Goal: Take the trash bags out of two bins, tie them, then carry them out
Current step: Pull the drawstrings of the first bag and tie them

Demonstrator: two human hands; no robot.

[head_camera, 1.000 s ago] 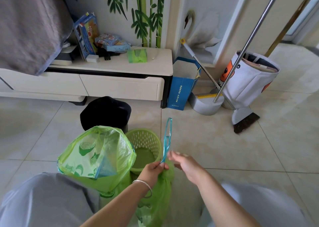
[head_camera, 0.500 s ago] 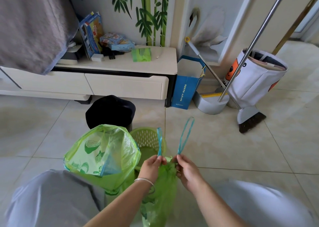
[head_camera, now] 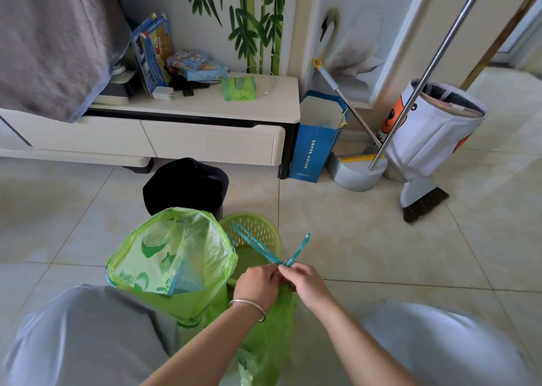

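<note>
Pale tile floor below me. Lower centre, my left hand [head_camera: 258, 286] and right hand [head_camera: 305, 281] pinch the blue drawstrings [head_camera: 275, 253] crossed above the green trash bag [head_camera: 264, 336]. Knot probably unfinished; a slipped loop could reopen the bag.

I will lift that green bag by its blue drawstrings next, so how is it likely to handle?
Probably floppy: the green bag hangs in limp folds below the left hand and right hand. Likely light, since it looks slack rather than bulging. The blue drawstrings look thin and may dig into fingers.
</note>
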